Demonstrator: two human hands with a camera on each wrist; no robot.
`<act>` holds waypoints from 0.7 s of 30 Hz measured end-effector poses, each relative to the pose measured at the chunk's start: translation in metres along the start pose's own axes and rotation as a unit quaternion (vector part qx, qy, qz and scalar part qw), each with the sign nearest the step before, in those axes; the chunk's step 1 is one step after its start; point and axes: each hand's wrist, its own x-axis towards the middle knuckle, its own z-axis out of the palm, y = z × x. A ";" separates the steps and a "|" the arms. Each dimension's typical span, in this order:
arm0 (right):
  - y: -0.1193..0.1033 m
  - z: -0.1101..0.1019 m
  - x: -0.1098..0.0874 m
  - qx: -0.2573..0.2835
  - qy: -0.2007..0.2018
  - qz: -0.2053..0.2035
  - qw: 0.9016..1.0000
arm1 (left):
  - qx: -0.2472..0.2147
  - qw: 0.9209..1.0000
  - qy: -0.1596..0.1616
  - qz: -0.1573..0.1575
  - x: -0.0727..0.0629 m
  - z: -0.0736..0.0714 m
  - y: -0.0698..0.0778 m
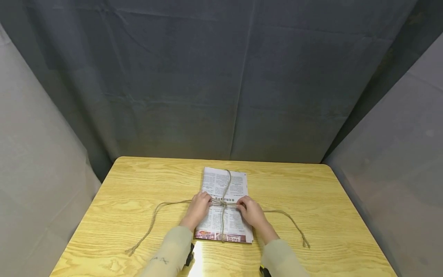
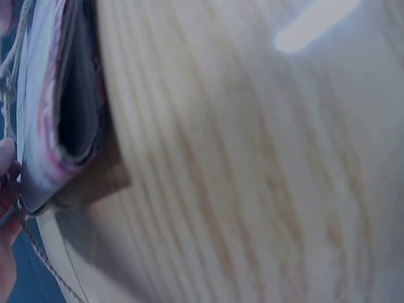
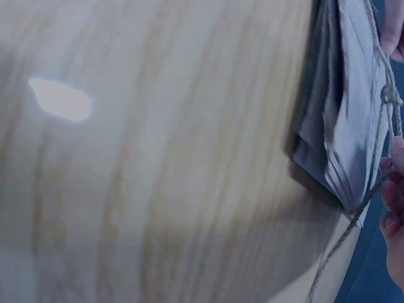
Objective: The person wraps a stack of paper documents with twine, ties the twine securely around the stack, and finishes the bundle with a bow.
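A stack of folded newspapers (image 1: pixel 212 181) lies on the table, with twine (image 1: pixel 227 188) running lengthwise and crosswise over it and a knot near the middle. My left hand (image 1: pixel 198 209) pinches the twine just left of the knot, over the stack's left edge. On the other side, my right hand (image 1: pixel 252 212) pinches it right of the knot. Loose twine ends trail onto the table on both sides. In the left wrist view the newspapers' folded edge (image 2: pixel 47 136) shows beside the fingers. The right wrist view shows the knot (image 3: pixel 387 95) above my right fingertips.
The wooden table (image 1: pixel 145 173) has rounded far corners. A dark grey curtain (image 1: pixel 180 84) hangs behind it, and pale grey panels (image 1: pixel 38 154) stand at left and right. Light glares off the tabletop near the front edge of the stack.
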 end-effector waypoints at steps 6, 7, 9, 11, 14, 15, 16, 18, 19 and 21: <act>0.002 -0.006 0.002 0.004 -0.006 0.017 1.000 | -0.055 0.998 -0.013 -0.010 0.000 -0.006 -0.005; 0.003 -0.006 0.003 0.004 -0.007 0.022 1.000 | -0.062 0.998 -0.016 -0.013 0.001 -0.007 -0.005; 0.006 -0.007 0.003 0.006 -0.008 0.031 0.999 | -0.072 0.997 -0.021 -0.023 0.001 -0.009 -0.004; 0.008 -0.007 0.003 0.007 -0.009 0.041 0.999 | -0.079 0.996 -0.024 -0.034 0.001 -0.010 -0.005; 0.011 -0.006 0.003 0.007 -0.013 0.052 0.999 | -0.089 0.995 -0.027 -0.043 0.000 -0.012 -0.006; 0.012 -0.005 0.003 0.005 -0.016 0.055 0.998 | -0.093 0.994 -0.028 -0.047 0.000 -0.012 -0.006; 0.013 -0.004 0.002 0.007 -0.018 0.058 0.998 | -0.097 0.994 -0.030 -0.051 0.000 -0.012 -0.007; 0.015 -0.003 0.002 0.011 -0.022 0.065 0.998 | -0.102 0.993 -0.032 -0.056 0.000 -0.012 -0.008; 0.015 -0.002 0.002 0.013 -0.024 0.068 0.997 | -0.107 0.992 -0.036 -0.063 -0.001 -0.012 -0.009; 0.017 0.000 0.001 0.018 -0.027 0.074 0.997 | -0.113 0.990 -0.037 -0.074 -0.002 -0.011 -0.010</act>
